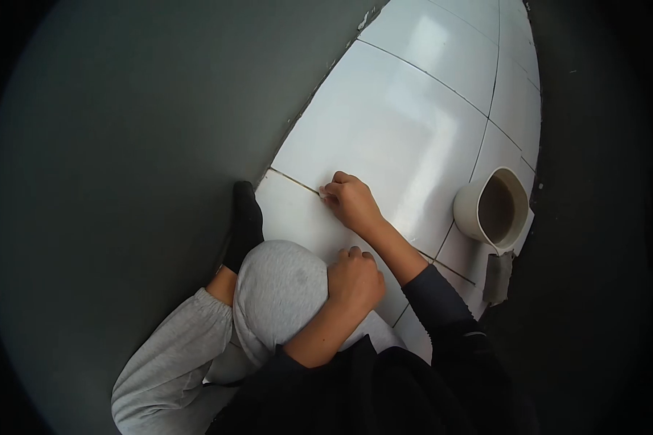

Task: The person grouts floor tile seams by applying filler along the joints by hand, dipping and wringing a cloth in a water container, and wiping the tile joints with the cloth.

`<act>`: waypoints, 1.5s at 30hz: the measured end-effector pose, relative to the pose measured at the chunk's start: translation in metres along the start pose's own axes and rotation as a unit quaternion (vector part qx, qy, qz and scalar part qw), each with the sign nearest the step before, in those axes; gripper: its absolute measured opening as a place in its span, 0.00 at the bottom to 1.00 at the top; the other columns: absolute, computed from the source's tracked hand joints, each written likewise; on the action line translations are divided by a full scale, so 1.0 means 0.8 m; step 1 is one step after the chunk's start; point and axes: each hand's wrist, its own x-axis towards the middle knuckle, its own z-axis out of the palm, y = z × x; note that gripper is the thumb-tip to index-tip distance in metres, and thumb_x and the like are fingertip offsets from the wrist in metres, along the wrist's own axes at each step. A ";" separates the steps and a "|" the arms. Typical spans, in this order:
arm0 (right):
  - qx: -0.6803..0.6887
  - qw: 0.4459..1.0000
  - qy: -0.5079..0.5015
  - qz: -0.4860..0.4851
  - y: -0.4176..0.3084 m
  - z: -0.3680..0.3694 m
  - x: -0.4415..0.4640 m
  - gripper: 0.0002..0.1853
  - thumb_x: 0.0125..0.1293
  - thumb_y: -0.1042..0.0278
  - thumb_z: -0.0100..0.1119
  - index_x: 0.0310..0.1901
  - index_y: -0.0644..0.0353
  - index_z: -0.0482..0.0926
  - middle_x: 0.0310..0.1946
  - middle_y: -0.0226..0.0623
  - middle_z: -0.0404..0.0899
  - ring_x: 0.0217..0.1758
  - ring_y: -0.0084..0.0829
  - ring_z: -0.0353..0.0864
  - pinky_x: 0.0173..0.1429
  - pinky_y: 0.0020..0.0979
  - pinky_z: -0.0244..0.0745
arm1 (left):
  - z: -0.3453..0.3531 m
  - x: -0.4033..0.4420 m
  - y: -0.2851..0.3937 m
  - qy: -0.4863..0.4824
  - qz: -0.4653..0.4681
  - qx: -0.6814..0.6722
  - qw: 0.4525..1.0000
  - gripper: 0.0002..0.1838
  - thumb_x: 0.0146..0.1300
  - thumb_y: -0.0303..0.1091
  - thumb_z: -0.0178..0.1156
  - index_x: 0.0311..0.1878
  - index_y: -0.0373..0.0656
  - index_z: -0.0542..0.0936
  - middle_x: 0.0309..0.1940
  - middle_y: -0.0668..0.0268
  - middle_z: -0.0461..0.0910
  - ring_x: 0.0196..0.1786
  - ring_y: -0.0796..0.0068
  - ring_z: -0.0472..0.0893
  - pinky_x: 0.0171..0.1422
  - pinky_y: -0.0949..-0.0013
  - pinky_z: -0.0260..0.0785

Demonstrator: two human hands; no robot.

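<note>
My right hand (pixel 350 201) is closed in a pinch at a dark joint line between white tiles (pixel 392 123). A small whitish piece (pixel 322 192) shows at its fingertips, against the line; what it is I cannot make out. Closer to my body, my left hand (pixel 355 281) lies on the knee of my grey trousers (pixel 279 290), its fingers curled in. The inside of that hand is hidden.
To the right, a white tub (pixel 470 210) of murky brownish liquid stands on the tiles. A grey, cloth-like piece (pixel 498 279) is beside its rim. My black-socked foot (pixel 247 221) is at the tiles' left edge, along a dark grey surface (pixel 145 130).
</note>
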 end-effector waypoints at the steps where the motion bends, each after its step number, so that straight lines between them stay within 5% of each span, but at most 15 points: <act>1: 0.002 1.000 -0.001 -0.002 -0.001 0.001 0.002 0.05 0.52 0.78 0.62 0.31 0.62 0.82 0.28 0.40 0.75 0.34 0.41 0.76 0.39 0.37 0.75 | -0.001 -0.001 -0.002 0.000 -0.003 0.001 1.000 0.11 0.50 0.33 0.56 0.29 0.33 0.79 0.33 0.53 0.78 0.40 0.58 0.78 0.38 0.58 0.76; 10: -0.030 0.995 -0.021 0.097 0.018 -0.050 -0.079 0.04 0.53 0.77 0.64 0.32 0.61 0.83 0.25 0.38 0.73 0.30 0.37 0.75 0.33 0.36 0.73 | 0.001 0.001 0.001 -0.015 -0.004 -0.010 1.000 0.11 0.50 0.33 0.57 0.29 0.33 0.79 0.32 0.53 0.78 0.40 0.58 0.79 0.37 0.59 0.77; 20: -0.031 0.999 0.015 -0.025 -0.003 0.006 0.006 0.05 0.56 0.75 0.63 0.35 0.62 0.83 0.29 0.39 0.75 0.32 0.38 0.76 0.37 0.36 0.74 | -0.001 -0.003 -0.007 -0.012 -0.001 0.004 1.000 0.11 0.49 0.33 0.57 0.30 0.33 0.80 0.33 0.53 0.79 0.40 0.58 0.79 0.38 0.58 0.77; 24: -0.046 0.997 -0.018 0.059 0.010 -0.041 -0.057 0.04 0.56 0.74 0.62 0.26 0.62 0.81 0.25 0.39 0.73 0.30 0.39 0.74 0.35 0.38 0.74 | -0.001 0.001 -0.003 -0.034 -0.001 0.010 0.999 0.12 0.51 0.34 0.57 0.30 0.34 0.80 0.33 0.54 0.79 0.41 0.58 0.79 0.37 0.59 0.76; 28: -0.062 0.997 0.011 0.037 0.015 -0.045 -0.072 0.04 0.56 0.74 0.63 0.26 0.63 0.81 0.24 0.38 0.73 0.27 0.39 0.73 0.32 0.38 0.72 | 0.004 0.001 0.000 -0.042 0.000 0.015 0.999 0.12 0.51 0.35 0.58 0.31 0.34 0.80 0.34 0.54 0.79 0.41 0.59 0.78 0.37 0.59 0.76; 36: -0.028 0.999 0.019 -0.040 -0.005 0.023 0.034 0.04 0.53 0.76 0.62 0.32 0.61 0.83 0.28 0.39 0.75 0.33 0.39 0.76 0.39 0.37 0.75 | -0.005 0.000 -0.003 -0.037 -0.008 -0.011 0.999 0.12 0.50 0.33 0.57 0.30 0.33 0.80 0.34 0.52 0.78 0.42 0.58 0.78 0.39 0.58 0.77; 45: -0.053 0.997 -0.032 0.042 0.024 -0.049 -0.061 0.07 0.52 0.78 0.64 0.35 0.61 0.84 0.26 0.36 0.74 0.28 0.35 0.76 0.33 0.34 0.73 | -0.019 -0.002 0.000 0.029 0.019 -0.065 0.997 0.10 0.49 0.32 0.57 0.28 0.34 0.78 0.32 0.56 0.77 0.38 0.59 0.78 0.36 0.59 0.75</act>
